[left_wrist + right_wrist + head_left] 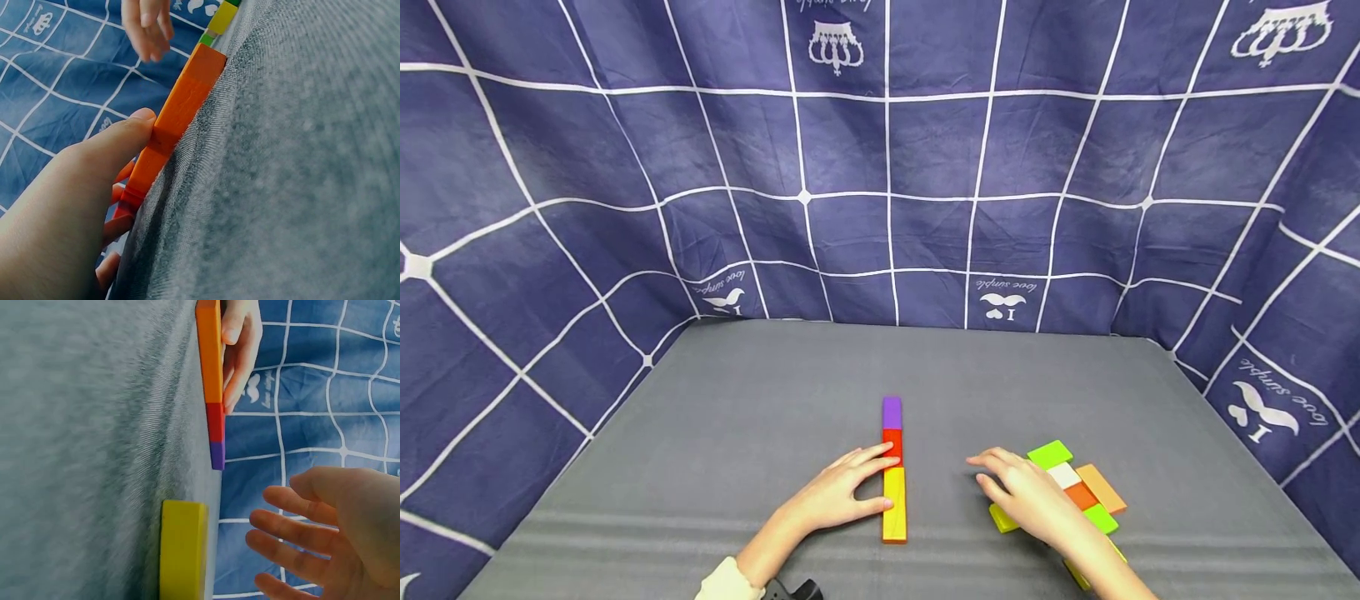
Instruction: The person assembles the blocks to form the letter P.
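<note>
A straight row of blocks lies on the grey table: a purple block (892,412), a red block (892,437) and a yellow-topped block with orange sides (895,521). My left hand (837,493) rests along the row's left side, its fingertips on the red block and its thumb touching the yellow-topped one. Over to the right, my right hand (1030,493) hovers with spread, relaxed fingers and nothing in them. It partly hides a loose cluster of blocks. In the right wrist view a yellow block (182,550) lies apart from this hand (331,531).
Within the right-hand cluster are a green block (1049,453), a white block (1063,476), an orange block (1102,488) and a red-orange block (1081,496). The grey table (737,400) ends at a blue checked curtain (925,233) behind and at both sides.
</note>
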Available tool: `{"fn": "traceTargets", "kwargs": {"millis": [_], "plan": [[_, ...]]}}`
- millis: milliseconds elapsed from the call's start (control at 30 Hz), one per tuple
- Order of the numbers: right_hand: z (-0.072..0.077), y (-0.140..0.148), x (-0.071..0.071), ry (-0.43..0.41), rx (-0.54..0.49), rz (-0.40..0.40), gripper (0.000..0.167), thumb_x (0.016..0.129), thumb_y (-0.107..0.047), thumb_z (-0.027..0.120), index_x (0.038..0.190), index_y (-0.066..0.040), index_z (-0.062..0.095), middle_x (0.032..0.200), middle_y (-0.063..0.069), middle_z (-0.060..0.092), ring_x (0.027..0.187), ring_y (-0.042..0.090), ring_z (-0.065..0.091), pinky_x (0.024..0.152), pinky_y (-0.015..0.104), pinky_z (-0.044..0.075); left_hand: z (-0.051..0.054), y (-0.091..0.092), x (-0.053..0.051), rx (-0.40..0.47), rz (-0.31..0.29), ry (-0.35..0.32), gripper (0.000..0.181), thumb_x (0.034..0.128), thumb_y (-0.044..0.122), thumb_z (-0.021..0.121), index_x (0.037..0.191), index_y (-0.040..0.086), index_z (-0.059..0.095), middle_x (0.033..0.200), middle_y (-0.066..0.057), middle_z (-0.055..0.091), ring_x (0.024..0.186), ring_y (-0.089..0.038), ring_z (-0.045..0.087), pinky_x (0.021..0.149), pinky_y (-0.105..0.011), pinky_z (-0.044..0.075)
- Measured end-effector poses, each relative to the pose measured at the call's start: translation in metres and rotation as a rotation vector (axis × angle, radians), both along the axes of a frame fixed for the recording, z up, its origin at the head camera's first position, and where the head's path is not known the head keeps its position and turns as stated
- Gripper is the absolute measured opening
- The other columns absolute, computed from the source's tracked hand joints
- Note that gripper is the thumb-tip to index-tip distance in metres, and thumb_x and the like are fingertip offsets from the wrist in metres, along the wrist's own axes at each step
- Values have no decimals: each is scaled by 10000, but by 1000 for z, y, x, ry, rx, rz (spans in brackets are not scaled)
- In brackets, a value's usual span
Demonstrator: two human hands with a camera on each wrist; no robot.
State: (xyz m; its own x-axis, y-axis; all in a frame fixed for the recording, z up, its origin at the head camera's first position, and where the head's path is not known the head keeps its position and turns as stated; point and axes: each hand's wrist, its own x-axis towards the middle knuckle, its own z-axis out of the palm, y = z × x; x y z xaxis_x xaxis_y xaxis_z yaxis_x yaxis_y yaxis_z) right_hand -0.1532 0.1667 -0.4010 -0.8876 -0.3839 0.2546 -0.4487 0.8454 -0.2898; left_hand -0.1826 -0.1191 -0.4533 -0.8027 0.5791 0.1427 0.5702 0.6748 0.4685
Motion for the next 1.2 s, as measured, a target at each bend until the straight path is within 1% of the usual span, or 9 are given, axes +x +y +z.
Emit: {"fn": "traceTargets", "kwargs": {"millis": [133, 267, 367, 433, 533, 600, 800, 1033, 1200], "plan": [[-3, 9, 10, 13, 14, -6, 198, 854, -203, 603, 1043, -194, 663, 1018, -136, 626, 930, 104, 622, 755, 313, 517, -2, 0, 0, 10, -1, -3, 548, 837, 559, 516, 1322, 311, 454, 1432, 99, 377, 1315, -297, 366, 1074, -482, 307], [-5, 16, 19, 24, 42, -34, 170, 859, -228, 598, 1012, -208, 668, 993, -153, 624, 904, 96, 624, 738, 298, 514, -3, -1, 0, 14, 18, -2, 547, 831, 568, 517, 1318, 326, 454, 1429, 107, 379, 1303, -319, 376, 1047, -517, 324], [-7, 19, 24, 42, 73, -68, 140, 844, -234, 610, 970, -226, 671, 952, -168, 621, 876, 78, 619, 712, 287, 510, -2, -2, 0, 9, 25, -11, 546, 829, 564, 521, 1318, 330, 453, 1430, 106, 378, 1304, -320, 374, 1048, -517, 324], [-9, 22, 28, 70, 83, -71, 125, 823, -218, 632, 941, -224, 674, 914, -175, 614, 834, 52, 610, 686, 265, 504, -2, -1, 0, 5, 23, -18, 550, 829, 564, 520, 1320, 326, 452, 1432, 102, 375, 1308, -319, 368, 1054, -514, 318], [-10, 27, 33, 84, 89, -78, 104, 805, -212, 651, 908, -226, 667, 860, -191, 585, 733, 7, 564, 625, 232, 477, 0, -1, -2, 3, 19, -26, 553, 829, 563, 521, 1323, 325, 449, 1437, 100, 369, 1318, -307, 356, 1071, -498, 305], [-12, 31, 36, 92, 94, -85, 102, 800, -217, 658, 901, -232, 661, 857, -194, 578, 718, 0, 549, 623, 230, 473, -1, 0, -2, 2, 14, -22, 555, 829, 561, 523, 1324, 321, 449, 1437, 101, 368, 1321, -298, 355, 1081, -483, 298], [-17, 36, 43, 116, 120, -94, 141, 789, -253, 671, 926, -219, 668, 911, -161, 599, 806, 55, 592, 711, 281, 502, -2, 0, -2, 2, 5, -12, 553, 832, 555, 522, 1325, 316, 449, 1438, 102, 367, 1325, -271, 357, 1094, -457, 288], [-20, 36, 41, 152, 110, -50, 151, 784, -244, 676, 930, -204, 680, 939, -160, 594, 823, 60, 595, 712, 282, 505, -2, 0, -2, 6, 5, -13, 556, 832, 564, 517, 1324, 314, 451, 1438, 98, 369, 1322, -281, 360, 1089, -465, 292], [-20, 31, 39, 161, 107, -74, 164, 771, -219, 681, 934, -201, 691, 983, -136, 634, 925, 96, 618, 780, 301, 512, -2, 0, -2, 12, 9, -24, 552, 831, 566, 516, 1323, 324, 450, 1438, 108, 366, 1322, -282, 360, 1087, -471, 294]]}}
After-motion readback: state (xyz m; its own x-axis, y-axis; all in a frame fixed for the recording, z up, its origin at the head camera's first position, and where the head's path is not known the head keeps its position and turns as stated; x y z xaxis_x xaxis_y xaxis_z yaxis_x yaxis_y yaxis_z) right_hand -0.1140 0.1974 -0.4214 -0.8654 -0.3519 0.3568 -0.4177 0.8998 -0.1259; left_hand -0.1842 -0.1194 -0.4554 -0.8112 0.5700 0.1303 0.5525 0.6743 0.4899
